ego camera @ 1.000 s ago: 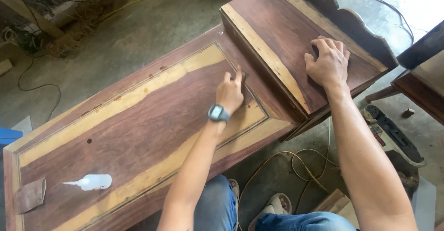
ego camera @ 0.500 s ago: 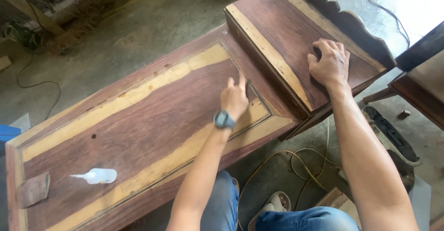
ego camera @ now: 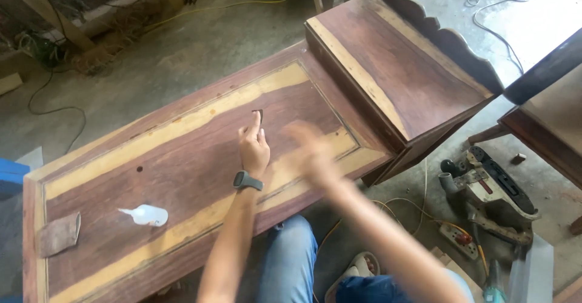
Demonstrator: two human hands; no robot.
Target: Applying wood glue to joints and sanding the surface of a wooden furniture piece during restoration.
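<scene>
Since the earlier frames the right hand (ego camera: 310,148) has left the raised end piece (ego camera: 400,66) and now sweeps over the near right part of the panel; it is so blurred by motion that one cannot tell if it is open or closed. The left hand (ego camera: 254,145) has moved to the left, away from the corner groove, and now rests on the middle of the long wooden panel (ego camera: 182,175). It pinches a small dark piece (ego camera: 257,111) between the raised fingertips, the other fingers curled; what this piece is cannot be told. A dark wristwatch (ego camera: 247,181) sits on the left wrist. The panel is dark red-brown with pale yellow strips along its frame and lies across the concrete floor (ego camera: 182,54). On its near left part lies a small white squeeze bottle (ego camera: 145,215) on its side, and left of it, near the edge, a worn piece of sandpaper (ego camera: 58,233). On the floor to the right, near the person's knee, stands a belt sander (ego camera: 488,194) with a yellow cable (ego camera: 394,209) beside it. A blue-jeans knee (ego camera: 291,260) shows below the panel.
</scene>
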